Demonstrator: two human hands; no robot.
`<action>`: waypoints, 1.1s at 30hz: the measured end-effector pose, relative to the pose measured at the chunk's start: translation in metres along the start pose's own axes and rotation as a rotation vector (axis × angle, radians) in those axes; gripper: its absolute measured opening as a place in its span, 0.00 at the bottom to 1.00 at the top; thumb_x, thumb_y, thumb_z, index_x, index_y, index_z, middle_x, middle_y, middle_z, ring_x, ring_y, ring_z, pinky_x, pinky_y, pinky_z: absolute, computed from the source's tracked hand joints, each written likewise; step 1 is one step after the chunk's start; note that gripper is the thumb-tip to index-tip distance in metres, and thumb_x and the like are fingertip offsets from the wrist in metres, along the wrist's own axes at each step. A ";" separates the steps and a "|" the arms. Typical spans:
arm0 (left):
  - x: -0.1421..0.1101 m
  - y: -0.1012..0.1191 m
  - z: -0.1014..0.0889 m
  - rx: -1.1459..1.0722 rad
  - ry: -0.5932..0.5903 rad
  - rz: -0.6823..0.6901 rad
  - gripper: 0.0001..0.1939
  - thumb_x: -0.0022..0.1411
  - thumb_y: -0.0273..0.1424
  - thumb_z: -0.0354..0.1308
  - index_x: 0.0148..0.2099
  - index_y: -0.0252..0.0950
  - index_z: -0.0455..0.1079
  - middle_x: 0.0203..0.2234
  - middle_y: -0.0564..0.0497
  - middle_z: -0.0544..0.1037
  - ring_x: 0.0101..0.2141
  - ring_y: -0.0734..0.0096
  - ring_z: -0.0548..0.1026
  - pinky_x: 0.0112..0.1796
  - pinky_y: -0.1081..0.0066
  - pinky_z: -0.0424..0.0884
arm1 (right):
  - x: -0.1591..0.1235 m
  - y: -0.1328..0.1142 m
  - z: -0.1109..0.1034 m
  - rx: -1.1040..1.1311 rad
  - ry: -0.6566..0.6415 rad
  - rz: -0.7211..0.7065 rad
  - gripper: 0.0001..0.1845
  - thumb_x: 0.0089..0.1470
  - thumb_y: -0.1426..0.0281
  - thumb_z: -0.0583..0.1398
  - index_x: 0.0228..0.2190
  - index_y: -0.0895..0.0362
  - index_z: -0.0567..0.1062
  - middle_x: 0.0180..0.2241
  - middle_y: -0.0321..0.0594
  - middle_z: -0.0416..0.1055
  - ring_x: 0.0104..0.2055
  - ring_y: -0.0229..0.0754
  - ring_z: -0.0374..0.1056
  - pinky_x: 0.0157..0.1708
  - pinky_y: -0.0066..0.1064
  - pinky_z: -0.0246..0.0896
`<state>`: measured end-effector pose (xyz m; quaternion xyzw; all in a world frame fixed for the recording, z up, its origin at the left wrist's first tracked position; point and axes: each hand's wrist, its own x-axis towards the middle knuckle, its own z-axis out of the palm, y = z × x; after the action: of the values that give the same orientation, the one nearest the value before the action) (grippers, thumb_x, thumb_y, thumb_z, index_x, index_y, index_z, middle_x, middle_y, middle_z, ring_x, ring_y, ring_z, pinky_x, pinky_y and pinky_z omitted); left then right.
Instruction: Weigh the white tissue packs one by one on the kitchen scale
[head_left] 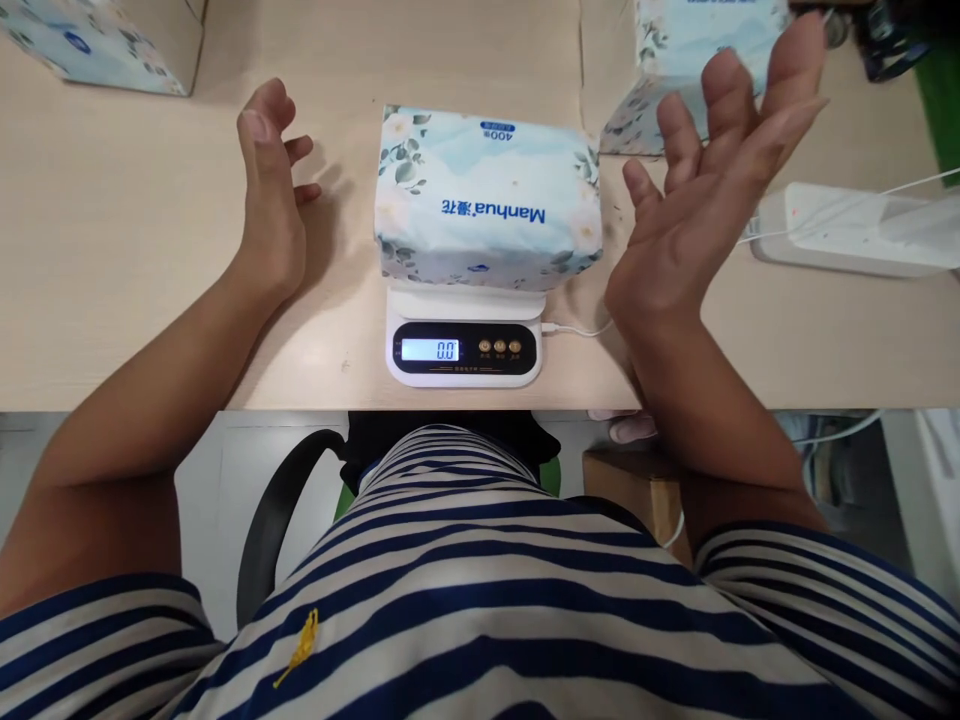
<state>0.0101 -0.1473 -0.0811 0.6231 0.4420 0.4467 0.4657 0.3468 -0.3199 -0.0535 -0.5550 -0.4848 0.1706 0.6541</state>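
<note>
A pale blue, flower-printed pack of tissues [487,195] rests on a white digital kitchen scale [465,378], its printing upside down to me. The lit display [430,349] reads 0.0. To the left of the pack, my left hand [274,195] is on edge at the table with its fingers apart and holds nothing. On the other side my right hand [697,190] is raised palm up, fingers spread, also holding nothing. Neither hand touches the pack or the scale. Most of the weighing plate is hidden under the pack.
A similar tissue pack [127,45] stands at the back left, and another [630,100] at the back right behind my right hand. A white power strip [840,225] with cables lies to the right. A thin white cable [581,331] plugs into the scale's right side.
</note>
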 end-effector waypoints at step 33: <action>-0.010 -0.006 -0.004 0.296 -0.042 0.347 0.47 0.72 0.74 0.40 0.74 0.45 0.57 0.73 0.36 0.61 0.65 0.45 0.76 0.67 0.30 0.73 | 0.130 -0.080 -0.051 -0.991 -0.750 -0.423 0.70 0.51 0.53 0.76 0.82 0.48 0.47 0.82 0.53 0.53 0.82 0.77 0.51 0.81 0.75 0.40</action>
<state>0.0030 -0.1549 -0.0881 0.7605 0.3790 0.4373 0.2945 0.4247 -0.2751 0.0797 -0.5862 -0.7998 -0.0233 0.1268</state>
